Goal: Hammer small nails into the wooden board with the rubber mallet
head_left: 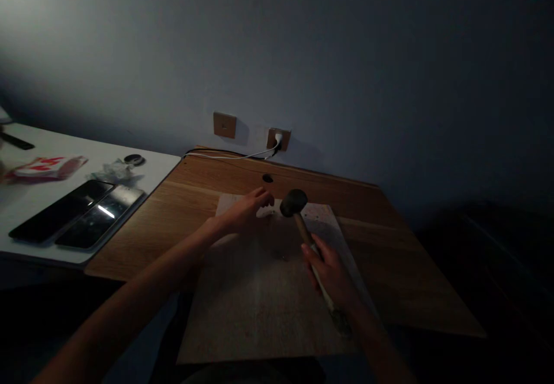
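Note:
A mallet with a dark rounded head and a pale handle is gripped by my right hand around the middle of the handle. Its head is raised over the far part of a flat wooden board. To the left of the mallet head, my left hand is at the board's far edge with its fingers curled in. Whatever those fingers may pinch is too small and dark to name. Small light specks show on the board near the mallet head.
The board rests on a wooden desk with a cable hole. On the white table at left lie two phone-like slabs, a crumpled clear plastic bag and a red-and-white packet. Cables run to a wall socket.

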A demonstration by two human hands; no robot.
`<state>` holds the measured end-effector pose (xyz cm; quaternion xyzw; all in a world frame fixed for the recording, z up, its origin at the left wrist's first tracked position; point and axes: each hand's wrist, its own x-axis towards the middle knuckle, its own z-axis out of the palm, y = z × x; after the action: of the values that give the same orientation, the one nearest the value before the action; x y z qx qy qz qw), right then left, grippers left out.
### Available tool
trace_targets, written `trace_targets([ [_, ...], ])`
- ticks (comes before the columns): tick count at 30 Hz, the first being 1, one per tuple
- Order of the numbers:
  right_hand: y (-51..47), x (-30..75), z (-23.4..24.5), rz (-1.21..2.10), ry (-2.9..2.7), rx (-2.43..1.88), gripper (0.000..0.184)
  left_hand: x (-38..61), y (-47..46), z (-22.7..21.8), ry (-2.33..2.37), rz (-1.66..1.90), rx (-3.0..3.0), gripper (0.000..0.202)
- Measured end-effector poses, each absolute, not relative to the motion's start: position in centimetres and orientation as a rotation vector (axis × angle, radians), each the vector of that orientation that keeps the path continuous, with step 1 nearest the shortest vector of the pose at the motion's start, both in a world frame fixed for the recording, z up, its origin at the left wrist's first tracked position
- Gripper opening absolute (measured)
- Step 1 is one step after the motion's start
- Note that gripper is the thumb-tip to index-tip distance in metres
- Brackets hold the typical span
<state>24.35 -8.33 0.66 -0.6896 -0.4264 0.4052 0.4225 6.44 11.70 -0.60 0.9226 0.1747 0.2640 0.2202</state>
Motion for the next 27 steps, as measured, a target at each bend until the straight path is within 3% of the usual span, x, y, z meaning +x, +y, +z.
trace_targets([
  [4,-9.4,25.1,1.1,0.99,-1.073,-1.764,0.038,6.1,7.9,0.4,0.058,0.457,2.86,0.013],
  [7,-9.9,25.4,1.1,0.997,-1.025,-1.787,0.038,6.7,6.1,0.3,-0.007,0.376,3.013,0.001],
  [14,-10.2,25.9,0.3,0.987,-1.017,-1.762,0.04,6.6,6.4,0.5,0.051,0.355,2.912,0.006],
  [21,-10.2,25.8,0.5,0.997,-1.044,-1.755,0.038,4.7,11.1,1.0,0.466,0.415,2.729,0.02],
  [27,-9.9,25.3,0.4,1.013,-1.069,-1.773,0.038,5.2,13.3,0.5,0.522,0.38,2.728,0.018],
])
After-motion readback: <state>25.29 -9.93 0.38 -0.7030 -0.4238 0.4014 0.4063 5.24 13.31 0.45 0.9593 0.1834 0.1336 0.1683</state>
